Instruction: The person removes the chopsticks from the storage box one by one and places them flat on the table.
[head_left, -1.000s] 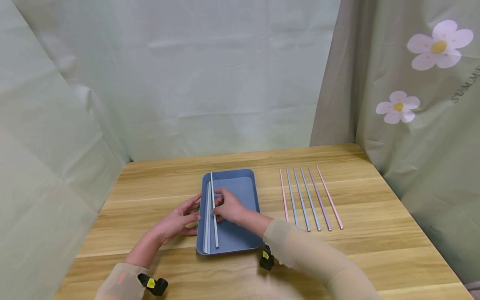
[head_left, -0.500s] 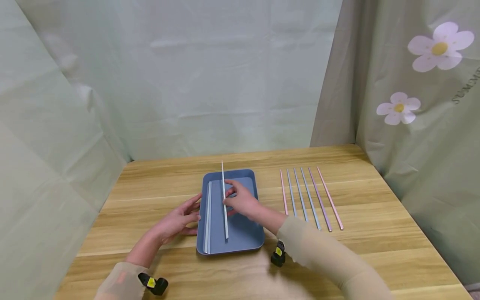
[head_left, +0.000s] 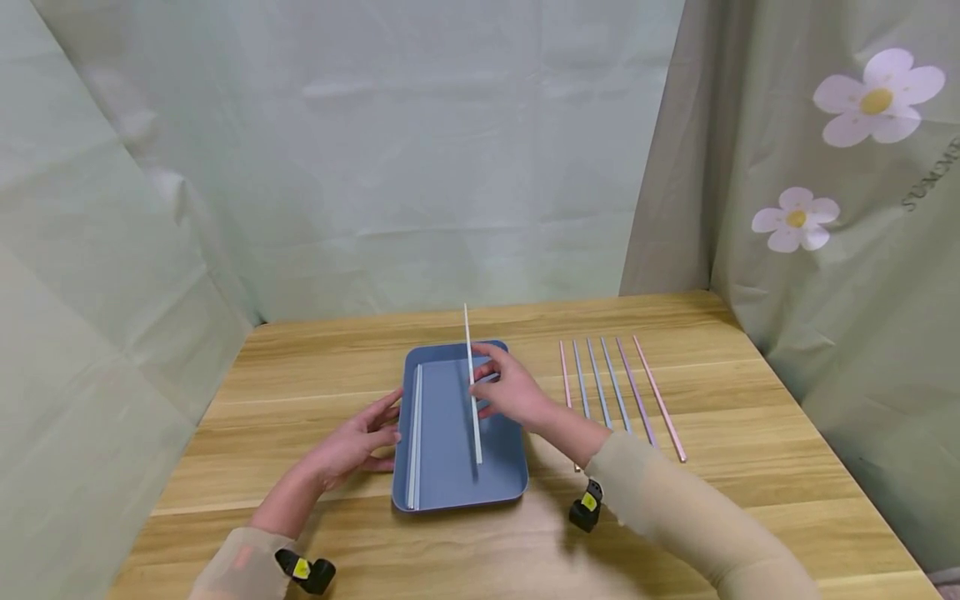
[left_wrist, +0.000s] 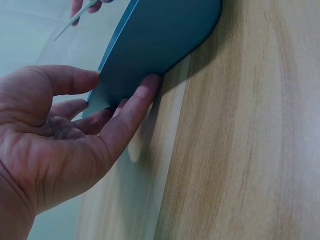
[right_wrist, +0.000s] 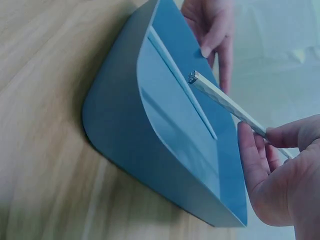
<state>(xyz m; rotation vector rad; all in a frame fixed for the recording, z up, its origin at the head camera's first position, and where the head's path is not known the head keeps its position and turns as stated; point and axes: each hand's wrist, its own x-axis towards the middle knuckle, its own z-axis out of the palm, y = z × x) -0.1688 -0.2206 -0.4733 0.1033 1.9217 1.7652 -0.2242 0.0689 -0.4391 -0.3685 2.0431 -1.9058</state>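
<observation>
A blue rectangular tray (head_left: 442, 475) lies on the wooden table. Along its left side, inside, rests a pale chopstick or a close pair (head_left: 416, 433); the head view does not separate them clearly. My left hand (head_left: 352, 446) touches the tray's outer left wall, fingers fairly straight in the left wrist view. Above the tray, my right hand (head_left: 513, 392) pinches a pale chopstick (head_left: 476, 425) between thumb and fingers. That chopstick is raised and tilted, its patterned thick end (right_wrist: 194, 78) towards the near side in the right wrist view.
Right of the tray lies a row of chopsticks: a pink one (head_left: 566, 375), several blue ones (head_left: 597, 379), a purple one (head_left: 636, 392) and another pink one (head_left: 660, 400). My right forearm covers some of their near ends. A grey curtain (head_left: 450, 167) hangs behind the table.
My right hand has lifted the chopstick from beside the other pale one and carried it rightwards over the tray. The left hand stays at the tray's wall.
</observation>
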